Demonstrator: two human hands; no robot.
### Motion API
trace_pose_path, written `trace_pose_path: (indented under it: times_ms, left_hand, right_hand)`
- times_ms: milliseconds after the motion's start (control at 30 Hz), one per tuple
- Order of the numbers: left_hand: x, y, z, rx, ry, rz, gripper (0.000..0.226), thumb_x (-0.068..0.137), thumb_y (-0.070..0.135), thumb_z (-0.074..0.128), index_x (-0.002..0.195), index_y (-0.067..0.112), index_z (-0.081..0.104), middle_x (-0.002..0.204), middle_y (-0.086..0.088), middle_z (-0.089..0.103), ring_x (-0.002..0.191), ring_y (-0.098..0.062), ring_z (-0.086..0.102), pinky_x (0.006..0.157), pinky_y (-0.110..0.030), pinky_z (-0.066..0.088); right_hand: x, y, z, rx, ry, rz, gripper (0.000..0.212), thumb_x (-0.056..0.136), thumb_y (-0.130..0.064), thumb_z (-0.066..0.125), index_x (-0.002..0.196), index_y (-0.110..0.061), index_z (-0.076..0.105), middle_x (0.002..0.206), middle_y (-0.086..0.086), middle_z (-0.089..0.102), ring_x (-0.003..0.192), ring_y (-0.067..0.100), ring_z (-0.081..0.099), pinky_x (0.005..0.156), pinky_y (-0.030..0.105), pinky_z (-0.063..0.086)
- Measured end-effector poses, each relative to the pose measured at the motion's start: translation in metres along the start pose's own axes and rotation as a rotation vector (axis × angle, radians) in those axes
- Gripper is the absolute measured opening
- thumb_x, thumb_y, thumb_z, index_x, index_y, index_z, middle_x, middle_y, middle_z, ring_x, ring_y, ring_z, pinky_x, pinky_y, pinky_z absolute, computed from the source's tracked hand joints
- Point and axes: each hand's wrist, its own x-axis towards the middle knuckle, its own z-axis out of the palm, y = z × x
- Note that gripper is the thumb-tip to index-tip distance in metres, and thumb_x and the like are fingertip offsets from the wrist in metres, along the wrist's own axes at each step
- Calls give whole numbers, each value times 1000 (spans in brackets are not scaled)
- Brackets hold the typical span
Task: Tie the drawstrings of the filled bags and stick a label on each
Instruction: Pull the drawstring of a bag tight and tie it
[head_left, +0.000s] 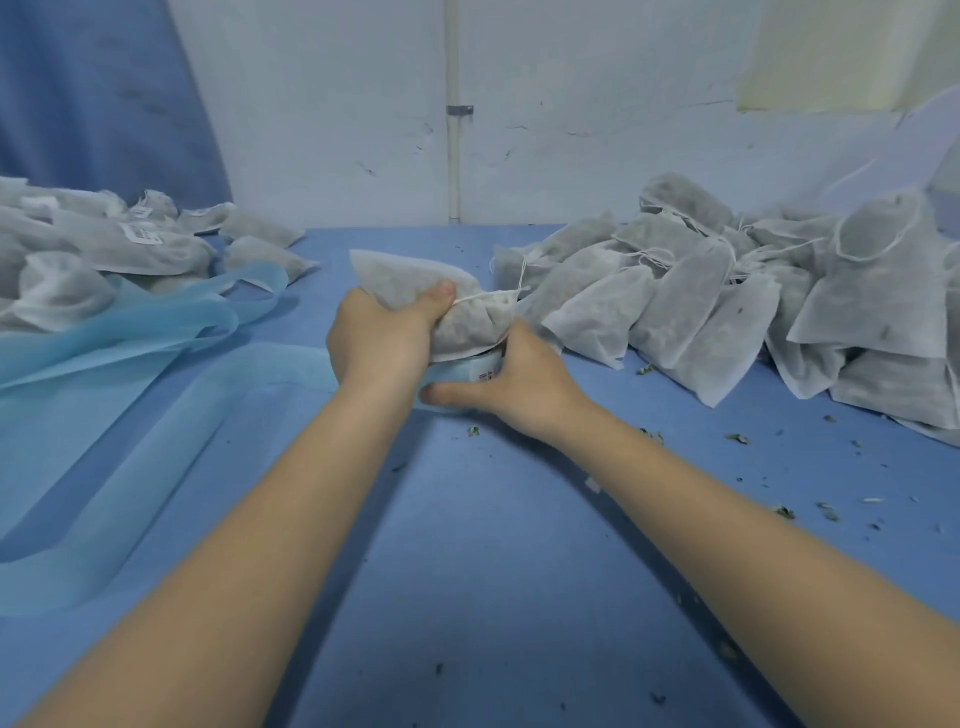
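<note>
Gripping bag: left hand | right hand: label roll, print unreadable

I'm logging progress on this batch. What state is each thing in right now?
White fabric bag in hand: filled, neck cinched by its drawstring, no label visible.
Left hand: grips the bag.
Right hand: holds the roll of labels beneath the bag.
Pile of white bags at right: filled, drawstrings loose, one mouth open.
Pile of white bags at left: filled, closed, some labelled.
</note>
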Motion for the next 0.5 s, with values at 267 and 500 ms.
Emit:
trace_pose_path:
  times_ms: [267, 500]
  left_hand:
    - [6, -5, 1, 34, 46, 3, 54, 69, 41, 80, 110, 9, 63, 109, -5, 66, 104, -27, 62, 88, -44, 53]
    - [5, -5, 0, 113, 64, 41, 54, 72, 44, 77, 111, 10, 63, 110, -4, 66, 105, -25, 61, 90, -42, 51]
  right_hand:
    - [-15, 13, -24, 55, -27, 70, 44, 77, -11, 77, 119, -15, 62, 92, -4, 70, 93, 7, 65, 97, 27, 47]
    - [-13, 13, -13, 39, 208, 53, 32, 68, -17, 86, 96, -13, 72, 70, -17, 62, 61, -16, 57, 64, -3, 38]
